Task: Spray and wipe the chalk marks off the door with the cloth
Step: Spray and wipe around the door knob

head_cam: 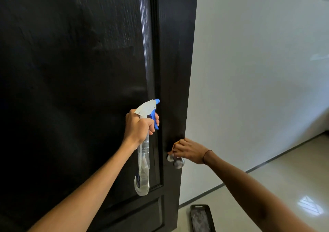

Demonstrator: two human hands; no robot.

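A dark, almost black panelled door (74, 82) fills the left and middle of the view, with faint pale smears on its upper panel. My left hand (138, 125) grips the neck of a clear spray bottle (143, 171) with a white head and blue trigger, its nozzle pointing at the door's right stile. My right hand (188, 151) holds a small orange cloth (175, 145) bunched against the door near its edge, just above the round metal knob (177, 162). Most of the cloth is hidden under my fingers.
A white wall (258, 71) stands to the right of the door's edge. Glossy pale floor tiles (284, 187) run along its dark skirting. A dark oblong tray (202, 218) lies on the floor near the foot of the door.
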